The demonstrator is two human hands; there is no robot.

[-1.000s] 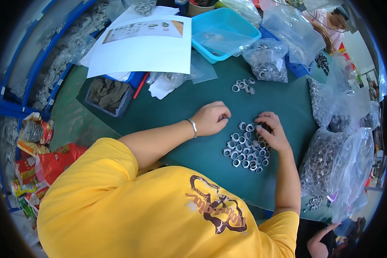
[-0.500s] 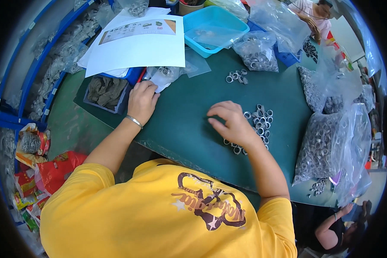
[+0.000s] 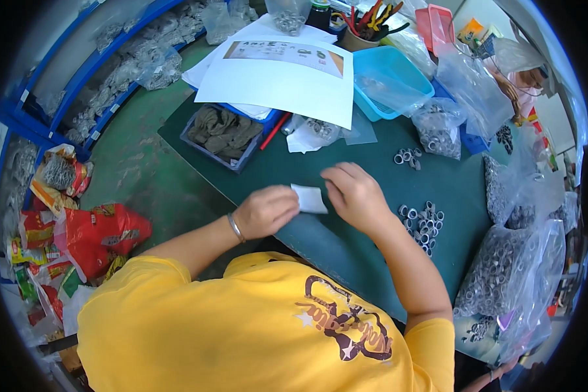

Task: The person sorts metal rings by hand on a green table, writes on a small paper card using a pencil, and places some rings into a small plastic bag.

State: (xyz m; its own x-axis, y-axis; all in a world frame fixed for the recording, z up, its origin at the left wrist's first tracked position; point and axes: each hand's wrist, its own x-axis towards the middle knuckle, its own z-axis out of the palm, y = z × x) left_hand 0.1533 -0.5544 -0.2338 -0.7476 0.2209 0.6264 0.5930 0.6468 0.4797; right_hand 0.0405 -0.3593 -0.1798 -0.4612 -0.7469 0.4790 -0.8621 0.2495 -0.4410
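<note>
1. The small white slip [image 3: 310,199] is just above the near edge of the green tabletop [image 3: 379,140], between my two hands.
2. My left grip [image 3: 268,210] is closed on the slip's left end.
3. My right grip [image 3: 356,196] is curled just beside the slip's other end; motion blurs it, and I cannot tell whether my fingertips meet.
4. Right of my right forearm, which hides part of them, lie loose metal rings [image 3: 426,225]; a smaller cluster of rings [image 3: 408,158] sits farther off.
5. Beyond my left grip are a grey box [image 3: 209,153] of dark cloth, a red pen [image 3: 276,130] and a clear bag of parts [image 3: 321,128], partly covered by a large white sheet [image 3: 274,85].
6. The sheet carries a printed strip of small part pictures; any writing there is too small for me to read.
7. Dark lettering and stars mark my yellow shirt [image 3: 242,326]; bright printed packaging [image 3: 104,238] lies at far left.
8. A turquoise basin [image 3: 372,65], crossed by clear plastic, stands beyond, with bagged rings [image 3: 438,134] beside it.
9. A big bag of rings [image 3: 493,268] crowds the right side.
</note>
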